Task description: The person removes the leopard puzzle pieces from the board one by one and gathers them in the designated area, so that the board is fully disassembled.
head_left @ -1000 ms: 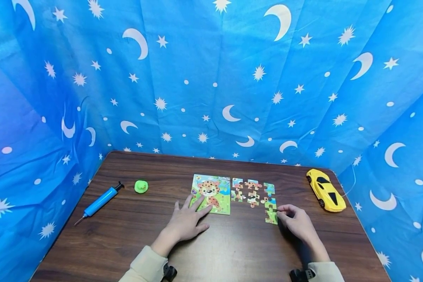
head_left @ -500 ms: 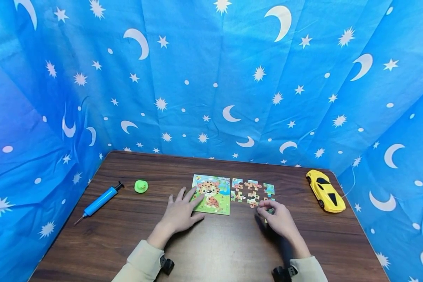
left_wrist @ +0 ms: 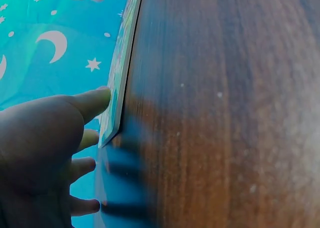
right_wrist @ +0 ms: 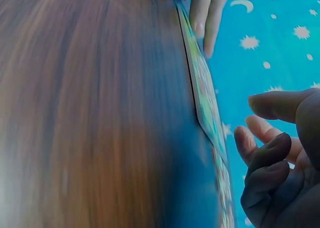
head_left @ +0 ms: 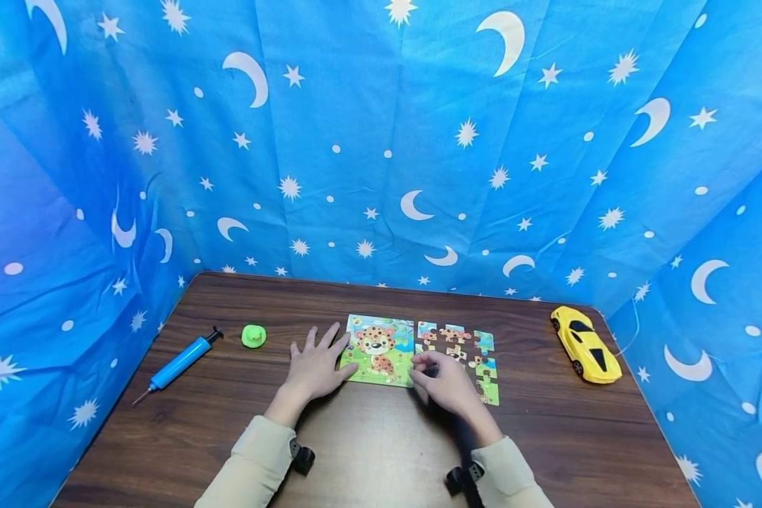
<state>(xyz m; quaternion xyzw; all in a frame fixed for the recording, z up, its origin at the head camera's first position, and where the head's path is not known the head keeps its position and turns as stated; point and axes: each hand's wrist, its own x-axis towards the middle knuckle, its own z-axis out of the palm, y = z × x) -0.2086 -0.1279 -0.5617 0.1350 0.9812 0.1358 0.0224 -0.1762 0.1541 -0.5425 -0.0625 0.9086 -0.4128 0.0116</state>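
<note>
A square puzzle board [head_left: 381,346] with a spotted leopard cub lies flat on the table. At its left edge my left hand [head_left: 314,370] spreads its fingers, and in the left wrist view the thumb [left_wrist: 97,101] touches or nearly touches the board. Over the board's lower right edge hovers my right hand [head_left: 447,384]. Its thumb and index finger are apart in the right wrist view, the other fingers bent, with nothing seen between them. Loose puzzle pieces [head_left: 485,367] lie right of the board, some joined; the right hand partly hides them.
On the left lie a blue hand pump [head_left: 180,363] with a thin needle and a small green rubber duck [head_left: 254,336]. A yellow toy car [head_left: 585,346] stands on the right. Blue star-and-moon cloth [head_left: 381,141] hangs around the brown table [head_left: 381,451].
My right hand has moved left from the right-hand column of pieces to the board's right edge. The left hand has drawn back leftwards, uncovering more of the board.
</note>
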